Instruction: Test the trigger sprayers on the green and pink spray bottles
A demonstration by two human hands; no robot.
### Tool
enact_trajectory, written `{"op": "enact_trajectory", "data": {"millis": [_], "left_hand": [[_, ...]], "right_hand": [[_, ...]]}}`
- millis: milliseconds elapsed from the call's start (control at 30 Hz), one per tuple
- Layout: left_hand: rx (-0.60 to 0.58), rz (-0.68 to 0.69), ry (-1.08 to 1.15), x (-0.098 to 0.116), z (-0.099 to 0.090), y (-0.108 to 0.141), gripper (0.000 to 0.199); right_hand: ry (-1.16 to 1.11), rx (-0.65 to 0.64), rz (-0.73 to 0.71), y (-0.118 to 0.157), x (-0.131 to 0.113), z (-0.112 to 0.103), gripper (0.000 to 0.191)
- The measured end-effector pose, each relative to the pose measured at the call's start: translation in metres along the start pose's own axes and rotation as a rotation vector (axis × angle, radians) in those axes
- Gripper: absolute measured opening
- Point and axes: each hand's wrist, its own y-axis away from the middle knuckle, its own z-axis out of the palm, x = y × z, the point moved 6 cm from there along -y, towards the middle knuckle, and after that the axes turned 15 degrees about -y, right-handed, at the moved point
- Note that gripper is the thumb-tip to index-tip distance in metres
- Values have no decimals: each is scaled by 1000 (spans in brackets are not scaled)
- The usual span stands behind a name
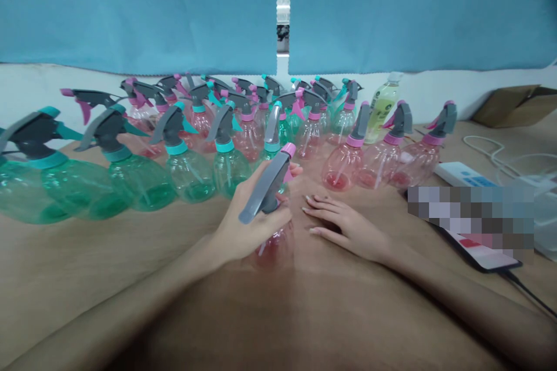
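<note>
My left hand (256, 214) is wrapped round the neck of a pink spray bottle (274, 246) with a grey and pink spray head, upright in front of me. My right hand (348, 226) rests palm down on the table (331, 307), fingers apart, just right of that bottle and holding nothing. Green spray bottles with teal collars, such as one green bottle (191, 174), form a row to the left. Several pink bottles, among them a pink bottle (343, 165), stand beyond my right hand.
More spray bottles crowd the back. Behind them stands a bottle of yellow-green liquid (383, 107). At the right are a phone (483, 249) with a cable, a white device (463, 174), clear plastic and a brown box (513, 105). A blue cloth (143, 11) hangs behind.
</note>
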Motion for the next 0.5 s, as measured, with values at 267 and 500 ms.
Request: {"op": "enact_trajectory", "data": {"millis": [267,500], "left_hand": [[8,10,-28,2,0,0,49],[24,28,-77,3,0,-1,39]], "right_hand": [[-20,11,-18,0,1,0,47],[-4,8,-2,0,0,0,48]]}}
